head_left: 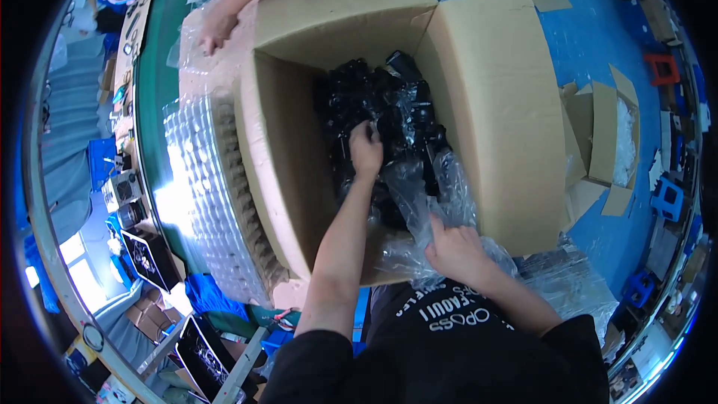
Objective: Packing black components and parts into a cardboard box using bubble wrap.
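Your left hand (366, 151) is deep in the open cardboard box (493, 120), fingers curled down onto the pile of black parts (374, 97); it looks closed around one, but the grip is hidden under the knuckles, so you cannot tell what exactly it pinches. Your right hand (458, 251) sits at the near edge of the box, fingers spread and pressing on the clear plastic liner (437, 179) that spills over the rim. The black parts lie straight ahead, far of both hands, heaped toward the far-left of the box; the left hand is on them, the right is well apart, near side. No clear long axis, it's a jumbled heap. Left of the box a stack of clear plastic trays (202, 179) rests on the desk (155, 90). At far left another person's hand (217, 26) rests on bubble wrap.
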A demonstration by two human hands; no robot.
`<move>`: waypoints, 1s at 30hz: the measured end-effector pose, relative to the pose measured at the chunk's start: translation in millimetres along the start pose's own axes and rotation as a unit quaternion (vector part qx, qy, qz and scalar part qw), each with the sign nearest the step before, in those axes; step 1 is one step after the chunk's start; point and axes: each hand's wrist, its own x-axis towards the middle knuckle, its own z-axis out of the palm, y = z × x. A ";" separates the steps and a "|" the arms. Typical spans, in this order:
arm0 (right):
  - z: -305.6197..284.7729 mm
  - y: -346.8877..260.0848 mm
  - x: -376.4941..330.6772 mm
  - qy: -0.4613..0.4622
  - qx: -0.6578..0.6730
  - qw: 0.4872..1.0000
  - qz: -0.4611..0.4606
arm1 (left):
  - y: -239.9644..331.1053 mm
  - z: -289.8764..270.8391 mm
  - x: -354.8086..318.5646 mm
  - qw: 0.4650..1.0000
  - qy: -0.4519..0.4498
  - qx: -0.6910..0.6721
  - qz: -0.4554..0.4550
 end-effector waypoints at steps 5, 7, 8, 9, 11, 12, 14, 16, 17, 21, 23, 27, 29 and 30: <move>-13.9 3.1 14.1 -0.099 0.088 0.991 0.035 | -4.3 87.2 79.6 0.983 -0.124 0.051 0.126; -12.9 17.2 7.5 -0.090 0.202 0.975 0.036 | 13.7 101.9 91.3 0.970 -0.207 0.102 0.072; -12.4 23.4 6.9 -0.083 0.258 0.962 0.033 | 20.8 104.0 95.2 0.949 -0.275 0.155 0.016; -12.9 25.6 8.3 -0.082 0.262 0.961 0.035 | 20.0 103.4 96.2 0.947 -0.279 0.158 0.017; -12.0 25.9 12.7 -0.116 0.214 0.969 0.039 | 15.4 97.2 91.5 0.934 -0.326 0.149 0.008; -11.1 25.5 14.6 -0.132 0.189 0.972 0.042 | 13.9 95.3 88.9 0.926 -0.349 0.143 0.005; -8.0 25.3 16.7 -0.147 0.163 0.975 0.041 | 10.6 95.8 92.2 0.919 -0.368 0.139 0.002; 1.1 24.1 14.9 -0.127 0.167 0.977 0.032 | 1.5 98.6 96.1 0.926 -0.253 0.197 0.200; 5.5 23.2 12.6 -0.118 0.168 0.978 0.028 | -4.3 100.3 95.7 0.910 -0.190 0.223 0.294; 11.3 25.2 14.0 -0.064 0.225 0.972 -0.012 | -7.8 85.5 92.6 0.881 -0.152 0.249 0.371; 12.1 25.1 13.6 -0.020 0.283 0.958 -0.053 | -5.0 61.2 85.1 0.881 -0.178 0.257 0.355; 22.9 27.3 10.3 -0.110 0.292 0.950 0.005 | 25.1 -2.3 59.2 0.913 -0.230 0.219 0.258; 21.2 23.3 13.3 -0.130 0.345 0.929 0.027 | 39.6 -39.3 33.7 0.966 -0.211 0.095 0.118; 20.0 20.4 15.6 -0.119 0.396 0.910 0.037 | 42.1 -55.6 18.5 0.980 -0.182 -0.004 0.080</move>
